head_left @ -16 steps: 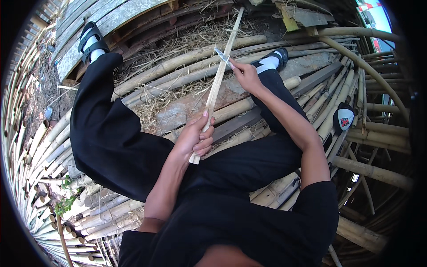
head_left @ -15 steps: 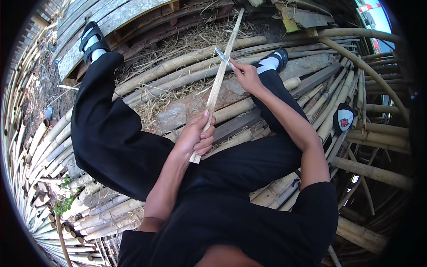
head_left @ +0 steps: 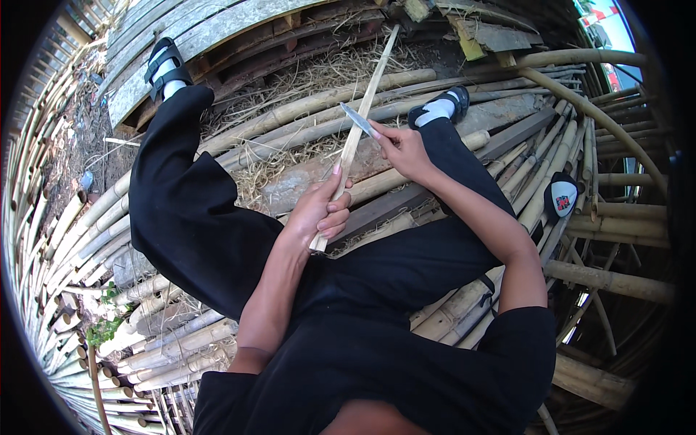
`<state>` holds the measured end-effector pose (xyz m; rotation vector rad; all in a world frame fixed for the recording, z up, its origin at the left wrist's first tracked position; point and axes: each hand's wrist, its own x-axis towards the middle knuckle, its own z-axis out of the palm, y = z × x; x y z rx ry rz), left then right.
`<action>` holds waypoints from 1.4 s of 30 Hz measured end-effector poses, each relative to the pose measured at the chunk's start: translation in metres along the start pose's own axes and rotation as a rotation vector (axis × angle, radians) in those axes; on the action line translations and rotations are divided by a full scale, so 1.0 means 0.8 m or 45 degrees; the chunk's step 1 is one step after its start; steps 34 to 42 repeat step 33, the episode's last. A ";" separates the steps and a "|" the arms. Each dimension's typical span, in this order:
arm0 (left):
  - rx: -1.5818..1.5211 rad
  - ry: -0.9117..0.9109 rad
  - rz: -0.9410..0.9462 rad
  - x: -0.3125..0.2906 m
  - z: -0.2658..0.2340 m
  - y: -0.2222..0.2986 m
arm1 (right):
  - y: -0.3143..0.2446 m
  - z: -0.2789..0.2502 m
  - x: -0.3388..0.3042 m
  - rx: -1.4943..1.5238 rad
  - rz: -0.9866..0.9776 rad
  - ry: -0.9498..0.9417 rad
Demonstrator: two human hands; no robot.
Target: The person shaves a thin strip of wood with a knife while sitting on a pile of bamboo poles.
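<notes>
A long, pale bamboo strip [head_left: 368, 98] slants from my lap away toward the pallet, its far end near the ground. My left hand [head_left: 319, 209] is wrapped round it close to its near end, thumb laid along the strip. In my right hand [head_left: 403, 150] is a knife [head_left: 358, 119], whose handle is hidden in my fingers. The blade crosses the strip a little beyond my left hand and points to the left. Blade and strip appear to touch.
Bamboo poles [head_left: 290, 119] lie under and between my legs, with dry shavings [head_left: 319, 80] scattered around. A wooden pallet [head_left: 188, 43] stands at the far left. A cap [head_left: 560, 197] rests on poles at the right. Thicker poles [head_left: 609, 279] cross beyond it.
The knife has moved along the strip toward my left hand, and more of its blade shows. My left hand keeps its hold; the whole view has shifted slightly.
</notes>
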<state>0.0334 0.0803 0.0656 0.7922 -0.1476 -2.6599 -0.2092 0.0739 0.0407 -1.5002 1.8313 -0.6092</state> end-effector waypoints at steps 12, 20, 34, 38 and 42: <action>0.151 0.096 0.009 -0.003 0.004 -0.005 | 0.113 -0.056 0.130 0.032 0.488 -0.085; 0.140 0.068 -0.046 -0.005 0.007 0.003 | 0.163 -0.076 0.196 -0.295 0.372 0.043; 0.022 0.077 -0.155 -0.005 0.005 0.009 | 0.162 -0.059 0.255 -0.764 0.423 0.167; 0.022 0.077 -0.155 -0.005 0.005 0.009 | 0.162 -0.059 0.255 -0.764 0.423 0.167; 0.022 0.077 -0.155 -0.005 0.005 0.009 | 0.162 -0.059 0.255 -0.764 0.423 0.167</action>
